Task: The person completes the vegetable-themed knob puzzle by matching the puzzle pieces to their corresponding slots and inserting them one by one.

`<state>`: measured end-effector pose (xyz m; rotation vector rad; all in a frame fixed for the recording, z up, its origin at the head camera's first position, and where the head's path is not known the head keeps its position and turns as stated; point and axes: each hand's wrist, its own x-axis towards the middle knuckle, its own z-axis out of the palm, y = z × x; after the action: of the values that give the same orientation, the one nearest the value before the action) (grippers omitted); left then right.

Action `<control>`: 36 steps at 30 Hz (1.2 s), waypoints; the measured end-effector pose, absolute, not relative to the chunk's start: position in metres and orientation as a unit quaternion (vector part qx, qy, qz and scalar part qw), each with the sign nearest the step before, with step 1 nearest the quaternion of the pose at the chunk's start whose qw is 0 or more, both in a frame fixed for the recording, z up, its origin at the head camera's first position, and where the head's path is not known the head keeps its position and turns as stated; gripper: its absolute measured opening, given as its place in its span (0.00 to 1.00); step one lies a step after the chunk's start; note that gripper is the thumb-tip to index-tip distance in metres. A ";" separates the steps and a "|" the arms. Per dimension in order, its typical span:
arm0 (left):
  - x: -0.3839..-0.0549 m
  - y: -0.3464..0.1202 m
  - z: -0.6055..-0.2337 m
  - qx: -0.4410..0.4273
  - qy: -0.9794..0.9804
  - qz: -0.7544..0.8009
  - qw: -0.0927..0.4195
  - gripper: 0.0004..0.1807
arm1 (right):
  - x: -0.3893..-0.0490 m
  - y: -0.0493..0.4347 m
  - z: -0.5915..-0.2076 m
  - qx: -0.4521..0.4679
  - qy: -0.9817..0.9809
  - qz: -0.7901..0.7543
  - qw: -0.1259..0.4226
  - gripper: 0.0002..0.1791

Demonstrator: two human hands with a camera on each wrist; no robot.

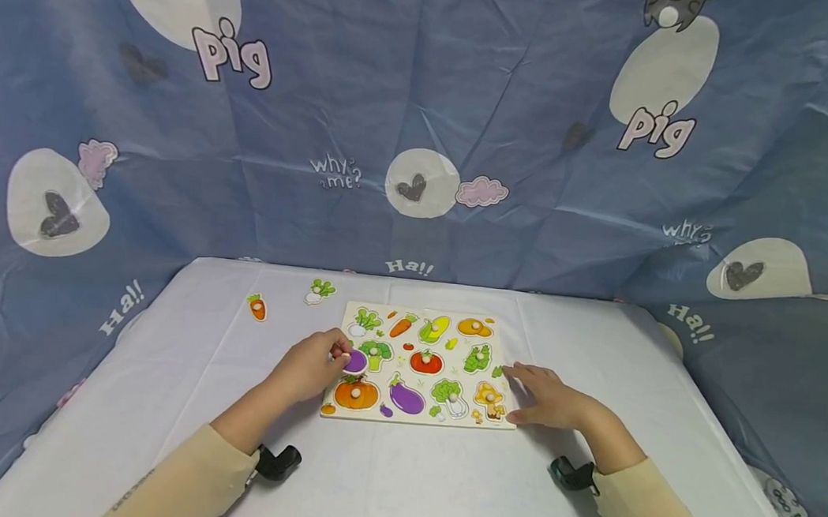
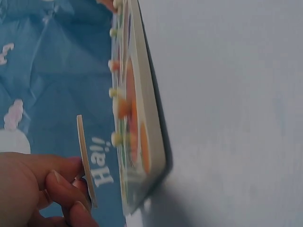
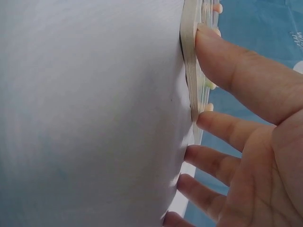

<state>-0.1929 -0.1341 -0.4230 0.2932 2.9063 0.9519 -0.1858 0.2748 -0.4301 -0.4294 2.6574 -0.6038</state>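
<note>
My left hand [image 1: 313, 367] pinches a purple eggplant puzzle piece [image 1: 355, 362] above the left part of the wooden vegetable puzzle board [image 1: 411, 421]. In the left wrist view the piece [image 2: 84, 158] appears edge-on between thumb and fingers, apart from the board [image 2: 150, 99]. The eggplant picture [image 1: 406, 398] on the board shows no knob. At the board's right edge my right hand [image 1: 551, 399] has its fingers spread; in the right wrist view the thumb [image 3: 236, 66] touches the board's edge, and the other fingertips reach down by the board and cloth.
A carrot piece [image 1: 257, 307] and a white radish piece [image 1: 320, 291] lie on the white tablecloth [image 1: 428, 489] at the back left. Knobbed pieces such as the tomato [image 1: 422, 365] and pumpkin [image 1: 357, 401] sit in the board. A blue printed curtain [image 1: 457, 245] hangs behind.
</note>
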 end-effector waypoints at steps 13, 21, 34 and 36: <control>-0.182 -0.103 -0.422 0.132 0.938 0.317 0.052 0.03 | -0.188 0.273 -0.430 -0.158 0.946 -0.207 0.193 0.50; -0.183 -0.087 -0.422 0.171 0.931 0.316 0.057 0.03 | -0.190 0.271 -0.423 -0.156 0.947 -0.203 0.194 0.50; -0.185 -0.070 -0.433 0.208 0.920 0.320 0.092 0.05 | -0.188 0.273 -0.427 -0.149 0.945 -0.212 0.198 0.50; -0.184 -0.067 -0.434 0.211 0.920 0.317 0.097 0.05 | -0.188 0.272 -0.427 -0.151 0.945 -0.211 0.197 0.50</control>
<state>-0.1837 -0.0675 -0.4344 0.6255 2.7227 0.9383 -0.1875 0.2724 -0.4272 -0.4220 2.6467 -0.5911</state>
